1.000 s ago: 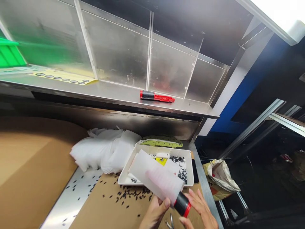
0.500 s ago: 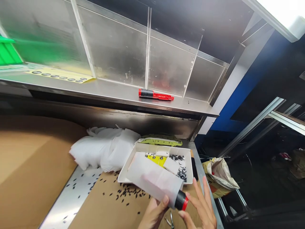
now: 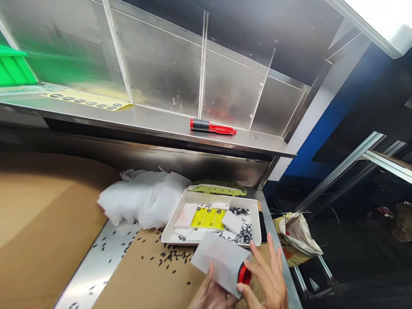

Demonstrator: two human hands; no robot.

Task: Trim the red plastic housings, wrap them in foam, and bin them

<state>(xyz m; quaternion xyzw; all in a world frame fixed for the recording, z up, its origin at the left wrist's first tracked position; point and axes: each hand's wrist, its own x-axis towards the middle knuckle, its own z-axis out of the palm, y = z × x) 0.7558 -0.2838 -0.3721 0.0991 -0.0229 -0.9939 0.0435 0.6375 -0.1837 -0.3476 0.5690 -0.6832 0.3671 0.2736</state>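
At the bottom of the view both my hands hold a red and black tool [image 3: 243, 274] wrapped in a white foam sleeve [image 3: 219, 262]. My left hand [image 3: 210, 294] grips the sleeve from below, thumb on its surface. My right hand [image 3: 265, 278] pinches the sleeve's end by the red cap, its other fingers spread. Just behind them a white tray [image 3: 254, 207] holds yellow labels [image 3: 207, 218], white foam pads and small black parts. A second red and black tool [image 3: 212, 127] lies on the steel shelf [image 3: 154, 126].
A pile of white foam sleeves [image 3: 141, 202] lies left of the tray, a yellow-green strip [image 3: 219, 189] behind it. Small black parts are scattered over the cardboard [image 3: 141, 279] and steel bench. A crumpled paper bag [image 3: 298, 238] sits off the right edge. A green bin [image 3: 14, 68] is upper left.
The sleeve has slid further over the tool, leaving only the red cap showing. Both hands drew the bundle toward me, off the tray, uncovering the labels.
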